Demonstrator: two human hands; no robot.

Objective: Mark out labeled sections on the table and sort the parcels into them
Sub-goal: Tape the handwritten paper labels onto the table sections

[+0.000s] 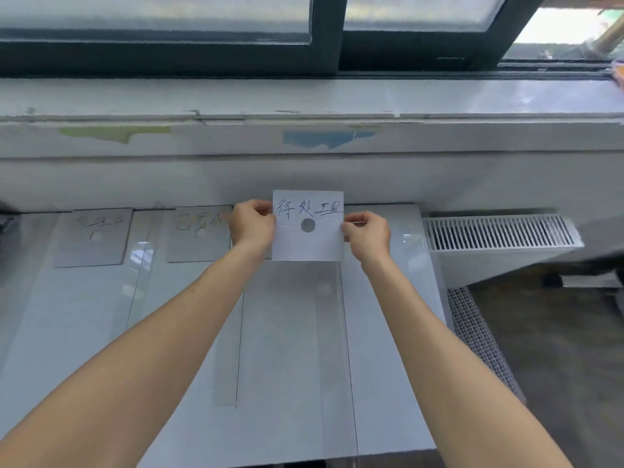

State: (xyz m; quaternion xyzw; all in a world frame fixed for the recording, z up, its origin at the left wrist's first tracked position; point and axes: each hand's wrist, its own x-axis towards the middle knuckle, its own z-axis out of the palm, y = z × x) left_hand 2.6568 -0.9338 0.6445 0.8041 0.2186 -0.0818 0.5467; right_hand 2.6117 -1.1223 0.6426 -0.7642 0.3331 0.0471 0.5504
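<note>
Head view: left hand and right hand each keep a pinching grip on opposite side edges of a white handwritten paper label, held at the far right of the glossy white bench. Two grey labels lie to the left.

white label | handwritten, hole mid | upright, table far edge | 2 grey labels left, perhaps flat

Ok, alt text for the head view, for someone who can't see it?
The left hand and right hand pinch a white handwritten paper label by its side edges at the far end of a white table. Two similar labels lie flat to its left, heading sections divided by thin lines.
</note>
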